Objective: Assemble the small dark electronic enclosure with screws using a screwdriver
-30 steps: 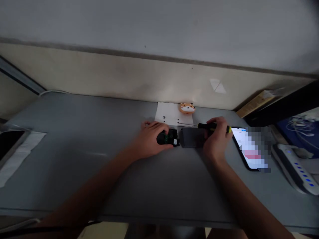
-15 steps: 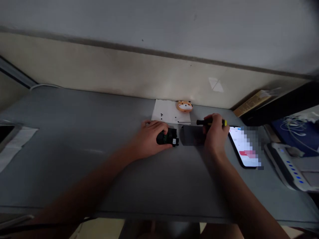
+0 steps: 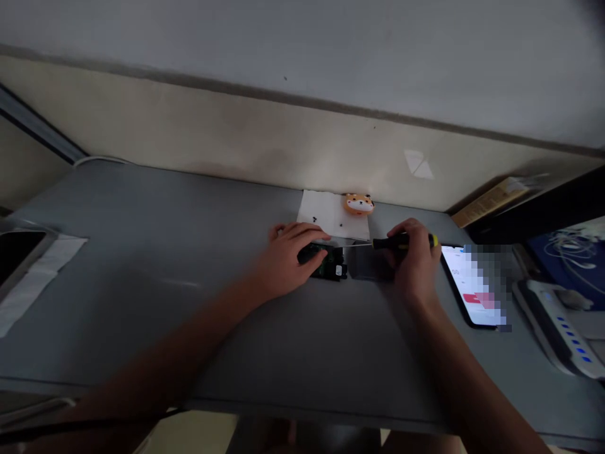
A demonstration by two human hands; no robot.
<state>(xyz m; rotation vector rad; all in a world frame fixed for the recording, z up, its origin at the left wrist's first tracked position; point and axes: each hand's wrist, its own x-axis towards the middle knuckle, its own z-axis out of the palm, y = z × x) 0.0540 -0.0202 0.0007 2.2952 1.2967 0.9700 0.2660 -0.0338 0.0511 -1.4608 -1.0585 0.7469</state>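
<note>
My right hand [image 3: 416, 261] is closed around the black-and-yellow handle of a screwdriver [image 3: 396, 242]. Its thin shaft points left, with the tip over the upper right part of a small black device with a green circuit board [image 3: 326, 268]. My left hand [image 3: 290, 258] holds that device flat on the desk from its left side, thumb across the board and fingers along the far edge, covering its left part. Right beside the device lies a dark flat box-like piece [image 3: 371, 263], partly behind my right hand. Tiny black screws [image 3: 314, 219] rest on a white paper [image 3: 326, 208] behind.
An orange dog-face case [image 3: 359, 203] sits on the paper's far right corner. On the right are a lit phone [image 3: 466, 284], a white power strip [image 3: 558, 328] and a cardboard box [image 3: 489, 200]. A dark-screened device [image 3: 21, 252] lies at far left on the grey desk [image 3: 165, 252].
The screwdriver tip has gone from the paper's front edge to over the circuit board. My left thumb and fingers have shifted on the device, uncovering more board. The view has turned slightly.
</note>
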